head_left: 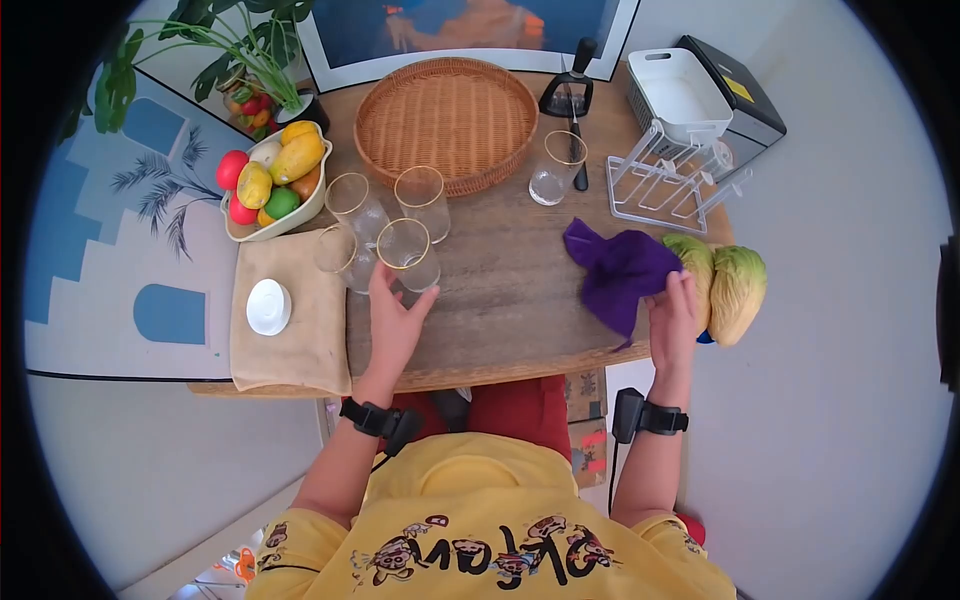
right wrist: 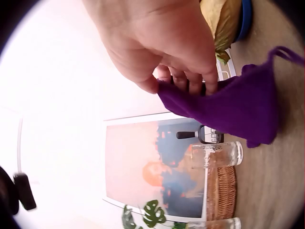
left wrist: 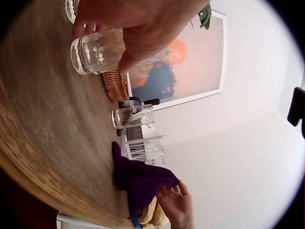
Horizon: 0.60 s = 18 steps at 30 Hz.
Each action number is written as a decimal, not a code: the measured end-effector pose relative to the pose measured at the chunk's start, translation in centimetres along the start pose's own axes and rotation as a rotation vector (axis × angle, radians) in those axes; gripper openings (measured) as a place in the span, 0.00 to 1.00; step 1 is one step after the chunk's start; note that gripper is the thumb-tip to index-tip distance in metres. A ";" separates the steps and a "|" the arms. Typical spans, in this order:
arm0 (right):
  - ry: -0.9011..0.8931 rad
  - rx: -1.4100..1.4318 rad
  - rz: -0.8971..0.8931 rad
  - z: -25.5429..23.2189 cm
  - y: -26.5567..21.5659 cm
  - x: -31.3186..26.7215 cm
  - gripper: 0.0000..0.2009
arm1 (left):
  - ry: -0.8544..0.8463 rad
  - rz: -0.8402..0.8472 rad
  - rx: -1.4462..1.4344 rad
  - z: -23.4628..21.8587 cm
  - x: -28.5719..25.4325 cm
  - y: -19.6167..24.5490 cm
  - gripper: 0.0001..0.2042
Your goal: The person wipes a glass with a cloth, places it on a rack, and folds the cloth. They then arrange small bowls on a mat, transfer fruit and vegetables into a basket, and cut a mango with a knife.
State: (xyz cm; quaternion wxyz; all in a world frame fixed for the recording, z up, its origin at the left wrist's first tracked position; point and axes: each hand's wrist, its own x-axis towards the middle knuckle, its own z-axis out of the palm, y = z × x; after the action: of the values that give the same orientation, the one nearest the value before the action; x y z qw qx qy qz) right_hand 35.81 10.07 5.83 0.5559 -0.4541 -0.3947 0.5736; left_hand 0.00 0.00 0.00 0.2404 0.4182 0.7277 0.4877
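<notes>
My left hand (head_left: 398, 318) is at a clear gold-rimmed glass (head_left: 408, 250) standing upright on the table, fingers along one side and thumb spread along the other. In the left wrist view, the thumb overlaps the glass (left wrist: 97, 51). Several similar glasses stand close behind and beside it, among them one glass (head_left: 425, 205) at the back. At the right, my right hand (head_left: 675, 310) pinches a purple cloth (head_left: 625, 270) by one edge between thumb and fingers. The cloth (right wrist: 238, 109) hangs in folds from that hand in the right wrist view.
A round wicker tray (head_left: 445, 185) lies at the back. Another glass (head_left: 555, 175) stands near a black-handled knife (head_left: 579, 160). At right are a white rack (head_left: 660, 218) and cabbages (head_left: 738, 295); at left, a fruit basket (head_left: 315, 205), folded towel (head_left: 290, 365) and white bowl (head_left: 269, 307).
</notes>
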 end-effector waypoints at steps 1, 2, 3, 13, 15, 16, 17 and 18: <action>-0.023 0.296 0.004 0.7 -0.8 -0.7 0.06 | -0.001 0.002 -0.014 0.1 0.2 -0.2 0.41; -0.021 0.297 0.005 0.7 -0.3 -0.9 0.06 | -0.001 0.005 -0.028 0.2 0.4 -0.4 0.41; -0.005 0.371 0.136 0.5 0.6 -1.2 0.14 | -0.003 0.004 -0.027 0.3 0.4 -0.6 0.41; 0.013 0.208 0.244 3.6 3.2 -2.0 0.17 | 0.018 0.036 -0.086 0.9 2.0 -0.6 0.36; 0.021 0.237 0.241 4.0 2.2 -2.5 0.17 | 0.020 0.049 -0.081 1.2 2.0 -0.6 0.36; 0.041 0.264 0.236 4.1 1.6 -2.8 0.17 | 0.025 0.048 -0.085 1.1 2.1 -0.6 0.36; -0.005 0.479 0.302 3.5 1.6 -2.9 0.17 | 0.009 0.043 -0.083 1.1 2.2 -0.7 0.36; -0.006 0.474 0.302 3.5 1.4 -2.9 0.17 | -0.011 0.038 -0.081 1.2 2.1 -0.8 0.37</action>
State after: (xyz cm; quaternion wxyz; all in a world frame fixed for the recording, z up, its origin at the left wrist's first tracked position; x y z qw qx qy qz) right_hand 31.96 7.26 5.73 0.5536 -0.3635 -0.1791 0.7275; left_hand -0.56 2.27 -1.06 0.2516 0.4245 0.6981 0.5189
